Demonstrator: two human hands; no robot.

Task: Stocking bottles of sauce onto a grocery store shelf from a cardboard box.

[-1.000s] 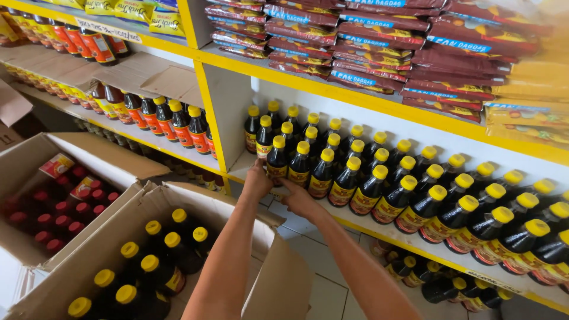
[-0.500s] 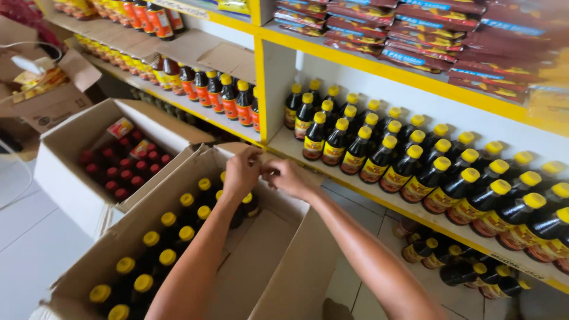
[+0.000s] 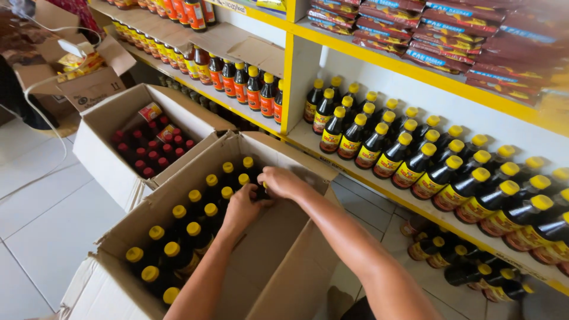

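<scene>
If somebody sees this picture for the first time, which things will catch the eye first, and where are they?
First come the dark bottles with yellow caps, standing in rows on the yellow-edged shelf at the right. In the middle, the left hand and the right hand reach into an open cardboard box half filled with the same yellow-capped bottles. To the left, a second box holds red-capped bottles.

Bright, even daylight fills the scene; shadows are soft, bottle caps show mild glare, and the edges bend and blur slightly.
</scene>
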